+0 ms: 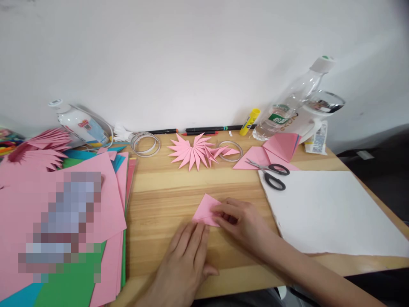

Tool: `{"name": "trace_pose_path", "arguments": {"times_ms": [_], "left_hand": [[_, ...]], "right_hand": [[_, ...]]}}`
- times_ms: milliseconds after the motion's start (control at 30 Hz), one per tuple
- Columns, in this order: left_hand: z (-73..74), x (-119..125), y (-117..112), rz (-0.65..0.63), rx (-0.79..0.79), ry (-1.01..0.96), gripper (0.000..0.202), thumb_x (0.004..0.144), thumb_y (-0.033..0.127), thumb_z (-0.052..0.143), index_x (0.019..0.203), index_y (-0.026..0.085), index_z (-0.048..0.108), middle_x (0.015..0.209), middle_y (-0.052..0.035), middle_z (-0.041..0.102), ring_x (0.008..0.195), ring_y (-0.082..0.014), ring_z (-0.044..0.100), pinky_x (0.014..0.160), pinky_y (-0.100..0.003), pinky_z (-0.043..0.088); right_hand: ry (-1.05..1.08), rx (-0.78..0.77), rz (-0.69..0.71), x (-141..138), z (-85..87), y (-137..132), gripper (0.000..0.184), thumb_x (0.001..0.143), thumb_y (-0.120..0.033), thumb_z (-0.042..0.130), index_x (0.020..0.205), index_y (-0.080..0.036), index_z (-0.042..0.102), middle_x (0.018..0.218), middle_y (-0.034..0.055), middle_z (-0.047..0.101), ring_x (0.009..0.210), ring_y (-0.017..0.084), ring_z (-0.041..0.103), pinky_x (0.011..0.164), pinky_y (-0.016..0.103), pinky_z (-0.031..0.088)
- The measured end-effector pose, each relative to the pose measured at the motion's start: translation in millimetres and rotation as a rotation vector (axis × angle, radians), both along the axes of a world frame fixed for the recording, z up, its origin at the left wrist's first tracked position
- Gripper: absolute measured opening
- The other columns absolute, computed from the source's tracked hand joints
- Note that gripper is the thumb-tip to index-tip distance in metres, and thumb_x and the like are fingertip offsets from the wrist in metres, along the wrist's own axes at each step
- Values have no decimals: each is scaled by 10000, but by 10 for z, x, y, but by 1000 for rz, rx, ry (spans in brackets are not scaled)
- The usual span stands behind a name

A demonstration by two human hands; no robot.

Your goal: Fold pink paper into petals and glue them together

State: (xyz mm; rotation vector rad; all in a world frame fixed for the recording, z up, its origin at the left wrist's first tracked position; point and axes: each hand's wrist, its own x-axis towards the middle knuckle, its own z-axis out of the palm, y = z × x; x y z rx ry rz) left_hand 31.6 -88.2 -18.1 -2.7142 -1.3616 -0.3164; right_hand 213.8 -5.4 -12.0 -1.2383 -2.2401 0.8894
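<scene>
A small folded piece of pink paper (204, 209) lies on the wooden table near its front edge. My left hand (188, 256) rests flat, its fingertips on the paper's lower left edge. From the right, my right hand (239, 217) pinches the paper's right side between thumb and fingers. Behind both hands sits a pink folded-paper fan of pointed segments (191, 151). A pair of black-handled scissors (271, 172) lies to the right, partly over a white pad (332, 209) and pink paper.
Stacked coloured paper (111, 251) fills the left side, with a blurred-out object on top. Tape rolls (145, 145), a yellow glue stick (249, 122), a clear bottle (287, 102) and a mug (316, 121) stand or lie along the wall. Pink folded sheets (281, 147) are near the bottle.
</scene>
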Motion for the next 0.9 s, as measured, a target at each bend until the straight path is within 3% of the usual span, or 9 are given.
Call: {"name": "trace_pose_path", "arguments": {"times_ms": [133,300,400,500,700,900], "left_hand": [[0,64,12,52,27,6,529,842,476,431,1175,80,542,1157,-129,605,1044,-271,538,914,-405,403],[-22,107,19,84,55,-19,521,850,477,406,1146,77,563,1105,-154,614,977,-261,561,867,-394,420],[-19,105,29,110,40,-9,516,862,473,384,1181,98,541,1189,-182,563,971,-255,561,847,-392,429],[-12,87,48,102,21,11,502,869,471,378,1200,129,535,1244,-157,541,1021,-260,541,853,-387,430],[-47,101,69,87,56,9,460,884,429,381,1158,109,568,1195,-157,582,1004,-264,556,833,-392,440],[-39,145,76,92,112,66,469,870,451,397,1103,103,607,1159,-159,606,969,-266,582,813,-385,451]], "right_hand": [[-28,-26,-51,20,8,-33,143,819,-173,520,925,-184,615,755,30,627,631,132,559,580,230,414],[-80,-14,-50,15,53,-44,93,813,-118,493,827,-169,569,740,26,606,628,137,546,576,234,396],[-114,33,-34,-8,66,-40,97,797,-92,494,795,-165,557,736,25,591,604,129,528,555,228,374],[-153,77,-13,-26,68,-52,113,811,-83,477,797,-163,554,752,30,577,611,128,523,566,228,370],[-319,200,51,-21,38,-121,134,853,-77,431,836,-157,537,786,49,540,646,141,496,575,236,348],[-315,239,38,-27,-22,-106,131,857,-66,422,837,-148,522,780,48,534,635,142,489,567,240,338]]}}
